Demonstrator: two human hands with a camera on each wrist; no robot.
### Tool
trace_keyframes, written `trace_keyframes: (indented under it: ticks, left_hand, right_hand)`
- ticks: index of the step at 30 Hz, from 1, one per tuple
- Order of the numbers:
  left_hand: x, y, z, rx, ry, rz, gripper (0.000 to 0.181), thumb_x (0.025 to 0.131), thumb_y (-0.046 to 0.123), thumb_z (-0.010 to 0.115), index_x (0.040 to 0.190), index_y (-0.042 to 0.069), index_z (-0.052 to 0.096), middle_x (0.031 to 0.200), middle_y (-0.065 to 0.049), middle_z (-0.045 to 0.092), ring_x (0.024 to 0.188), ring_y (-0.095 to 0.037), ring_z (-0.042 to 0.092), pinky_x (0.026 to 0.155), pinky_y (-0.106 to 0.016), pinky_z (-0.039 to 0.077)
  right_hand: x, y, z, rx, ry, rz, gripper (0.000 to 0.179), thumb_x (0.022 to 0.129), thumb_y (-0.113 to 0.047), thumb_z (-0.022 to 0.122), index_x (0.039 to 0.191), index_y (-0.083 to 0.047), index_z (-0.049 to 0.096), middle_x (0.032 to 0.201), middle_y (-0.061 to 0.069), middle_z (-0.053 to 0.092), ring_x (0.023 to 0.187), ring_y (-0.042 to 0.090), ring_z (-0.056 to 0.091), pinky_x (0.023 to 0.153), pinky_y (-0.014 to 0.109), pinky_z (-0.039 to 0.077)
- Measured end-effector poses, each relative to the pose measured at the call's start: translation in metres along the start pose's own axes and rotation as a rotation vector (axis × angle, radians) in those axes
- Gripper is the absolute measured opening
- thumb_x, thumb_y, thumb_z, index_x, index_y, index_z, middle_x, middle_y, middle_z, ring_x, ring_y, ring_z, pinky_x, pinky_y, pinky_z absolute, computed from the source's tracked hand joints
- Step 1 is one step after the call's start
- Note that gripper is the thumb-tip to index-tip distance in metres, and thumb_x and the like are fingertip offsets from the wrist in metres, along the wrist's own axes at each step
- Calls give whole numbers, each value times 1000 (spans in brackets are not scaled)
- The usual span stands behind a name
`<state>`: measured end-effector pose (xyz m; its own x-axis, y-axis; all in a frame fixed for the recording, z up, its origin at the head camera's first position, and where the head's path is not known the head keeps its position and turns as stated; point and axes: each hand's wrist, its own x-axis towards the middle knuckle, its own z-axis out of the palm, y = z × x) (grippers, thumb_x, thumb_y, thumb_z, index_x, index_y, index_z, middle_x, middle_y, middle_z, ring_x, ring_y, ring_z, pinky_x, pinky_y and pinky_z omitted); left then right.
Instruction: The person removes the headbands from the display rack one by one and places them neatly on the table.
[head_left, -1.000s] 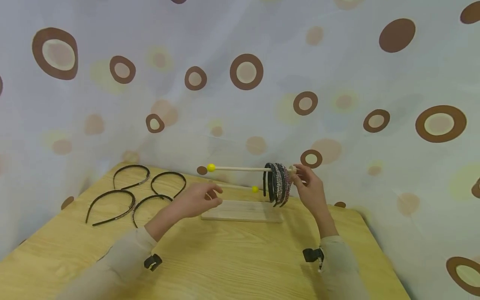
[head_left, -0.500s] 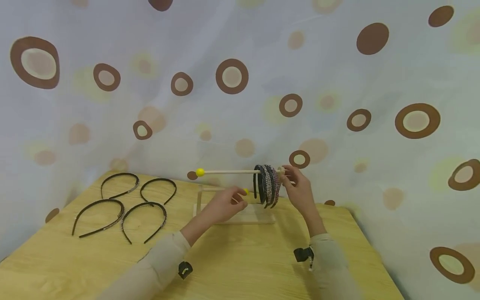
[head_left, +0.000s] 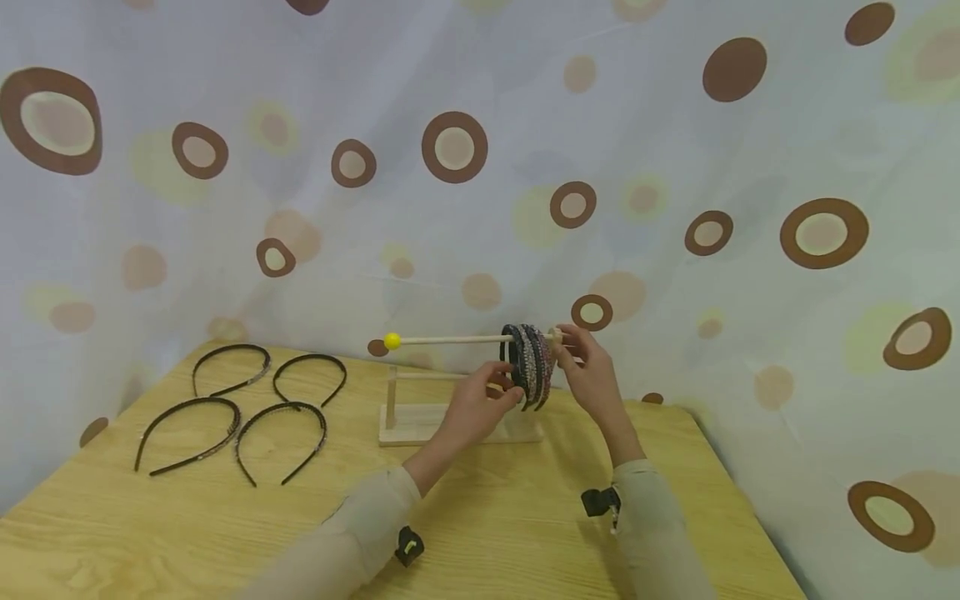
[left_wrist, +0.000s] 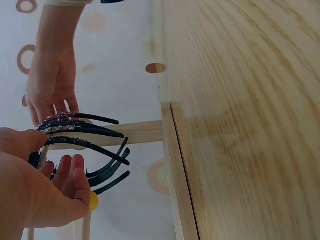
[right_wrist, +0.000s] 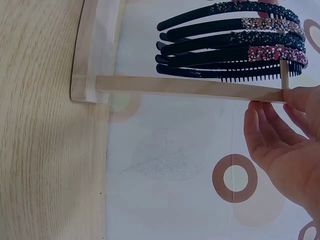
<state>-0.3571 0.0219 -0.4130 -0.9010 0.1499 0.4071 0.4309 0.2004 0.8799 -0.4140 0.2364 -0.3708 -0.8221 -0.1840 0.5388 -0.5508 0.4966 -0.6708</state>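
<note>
Several black headbands, some studded with pink, silver or dark stones, hang together from the upper rod of a wooden stand. My left hand is at the left side of the bunch, its fingers and thumb curled about the nearest black headband; part of that contact is hidden. At the rod's right end, my right hand pinches the top of the stand's upright post between thumb and fingers. Studded headband arches lie close beside it in the right wrist view.
Loose headbands lie on the wooden table at left, including a front-left headband and a front-right headband. A yellow ball caps the upper rod's left end. A patterned cloth hangs behind.
My left hand has moved right, from the stand's left part to the hanging headbands. My right hand keeps its grip on the post. The head view has shifted slightly rightward.
</note>
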Motion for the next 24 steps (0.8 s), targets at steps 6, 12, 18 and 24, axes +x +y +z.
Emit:
trace_keyframes:
  ticks: [6,12,18,24]
  left_hand:
    - [7,8,13,-83,92,-18,43,96,24,75,134,8,61,106,-1,66,93,-16,64,71,-30,56]
    - [9,13,17,-89,119,-16,42,97,19,74,134,3,61,107,-3,66,92,-15,63,72,-27,55]
    - [11,14,12,-83,133,-39,37,98,15,73,132,3,63,107,-4,67,91,-16,64,71,-28,56]
    - [15,18,4,-63,161,-47,38,98,15,72,133,3,63,104,-4,66,92,-18,65,72,-32,57]
  right_hand:
    - [0,-3,1,14,-4,-18,42,106,-24,59,145,-10,53,133,22,60,120,37,59,95,54,51]
    - [-1,-4,3,16,-10,-18,43,106,-23,59,146,-9,52,133,21,60,119,37,60,95,54,51]
    - [-1,-2,5,-3,-8,-3,42,106,-23,58,146,-9,53,132,20,61,118,35,61,95,52,52]
    - [-1,-8,4,-7,-6,-32,41,107,-19,58,145,-6,53,131,22,61,117,36,62,93,53,52]
